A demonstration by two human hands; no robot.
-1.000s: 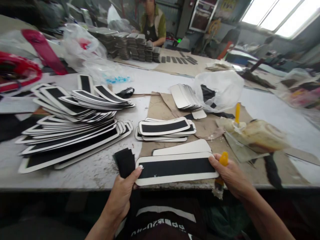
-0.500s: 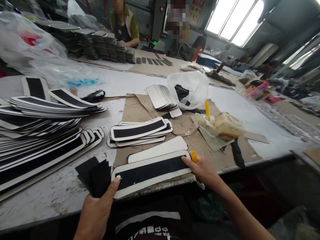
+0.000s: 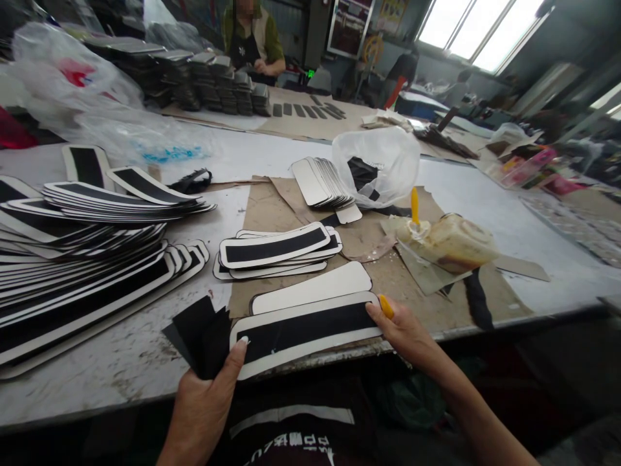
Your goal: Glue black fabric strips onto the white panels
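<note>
A long white panel with a black strip down its middle is held level at the table's front edge. My left hand grips its left end, thumb on top, and also has several loose black strips fanned out beside it. At the right end, my right hand pinches the panel with the thumb above, and a yellow handle sticks up between its fingers. The handle's other end is hidden. Just behind lies a plain white panel. A small pile of black-striped panels sits farther back.
Large stacks of striped panels fill the left side. Blank white pieces are fanned beside a clear plastic bag. To the right lies a glue-smeared plastic container with a yellow-handled tool. A co-worker sits across the table.
The view has turned slightly, so most things appear farther right. Both hands keep their hold on the panel, which has barely moved. The co-worker's hand has been raised a little.
</note>
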